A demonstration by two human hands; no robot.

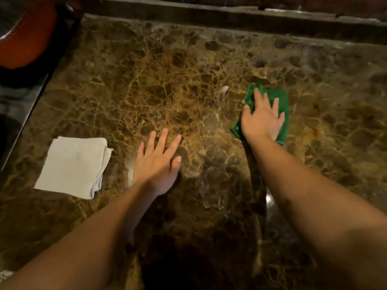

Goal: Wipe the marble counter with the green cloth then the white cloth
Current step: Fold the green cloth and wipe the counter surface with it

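Observation:
The brown veined marble counter fills most of the view. My right hand lies flat on the green cloth, pressing it onto the counter right of centre, fingers spread. Green fabric shows above and to the right of the hand and at a corner below the wrist. My left hand rests palm down on the bare marble with its fingers apart, holding nothing. The folded white cloth lies flat to the left of that hand, a short gap away.
A raised stone ledge runs along the back of the counter. At the left, a dark stovetop adjoins the counter, with an orange-red round object at the top left. A small white speck lies near the green cloth.

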